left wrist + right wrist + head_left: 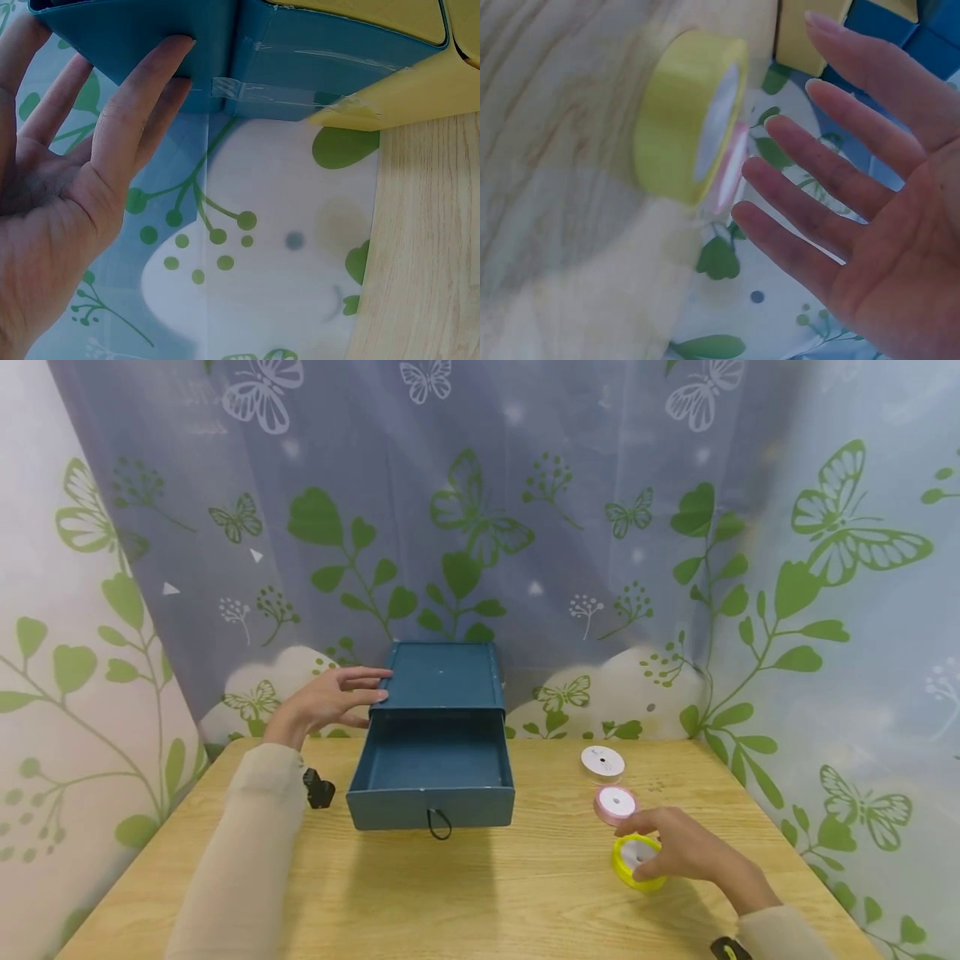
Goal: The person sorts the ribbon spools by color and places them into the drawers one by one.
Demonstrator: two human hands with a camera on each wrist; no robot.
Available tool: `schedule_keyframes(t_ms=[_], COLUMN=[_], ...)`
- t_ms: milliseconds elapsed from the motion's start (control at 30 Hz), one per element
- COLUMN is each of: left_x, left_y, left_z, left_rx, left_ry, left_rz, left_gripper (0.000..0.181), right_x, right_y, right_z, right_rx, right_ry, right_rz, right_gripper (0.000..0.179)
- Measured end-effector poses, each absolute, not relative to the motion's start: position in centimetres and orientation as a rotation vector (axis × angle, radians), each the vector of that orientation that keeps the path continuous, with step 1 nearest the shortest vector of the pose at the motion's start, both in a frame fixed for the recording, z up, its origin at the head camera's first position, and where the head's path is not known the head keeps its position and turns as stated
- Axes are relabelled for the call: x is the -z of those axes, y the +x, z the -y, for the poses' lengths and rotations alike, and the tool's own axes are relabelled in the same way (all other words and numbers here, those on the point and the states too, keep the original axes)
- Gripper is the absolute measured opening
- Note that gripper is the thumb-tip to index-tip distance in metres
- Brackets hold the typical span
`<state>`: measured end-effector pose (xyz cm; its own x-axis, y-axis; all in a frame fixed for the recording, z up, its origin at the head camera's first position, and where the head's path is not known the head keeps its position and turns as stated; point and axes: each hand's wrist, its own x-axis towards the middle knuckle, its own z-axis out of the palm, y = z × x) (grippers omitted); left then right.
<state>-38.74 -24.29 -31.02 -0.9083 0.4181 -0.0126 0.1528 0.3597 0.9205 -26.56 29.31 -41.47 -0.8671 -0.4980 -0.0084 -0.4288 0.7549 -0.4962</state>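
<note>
A blue drawer box stands at the back of the table with its drawer pulled out; the part of the drawer in sight holds nothing. My left hand is at the box's left side, fingertips touching its upper left edge, fingers fairly straight. In the right wrist view, a yellow ribbon spool lies near my right hand, whose fingers are spread and hold nothing. The head view has that hand over the yellow spool. Behind it lie a pink spool and a white spool.
Yellow box surfaces adjoin the blue ones in the left wrist view. A black loop hangs on the drawer front. A small black device is by the left wrist. Patterned curtains close off the wooden table's back and sides.
</note>
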Motion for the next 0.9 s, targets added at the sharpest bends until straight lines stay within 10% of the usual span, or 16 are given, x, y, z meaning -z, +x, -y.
schedule_keyframes(t_ms=[900], left_x=[31.2], left_y=[-38.9], left_z=[24.4], left_rx=[-1.562], left_ry=[0.521], left_rz=[-2.385], left_gripper=[0.066], right_x=[44.6], right_y=[-27.2], right_z=[-30.2], right_rx=[0.642], right_ry=[-0.943], right_rz=[-2.894], right_gripper=[0.062])
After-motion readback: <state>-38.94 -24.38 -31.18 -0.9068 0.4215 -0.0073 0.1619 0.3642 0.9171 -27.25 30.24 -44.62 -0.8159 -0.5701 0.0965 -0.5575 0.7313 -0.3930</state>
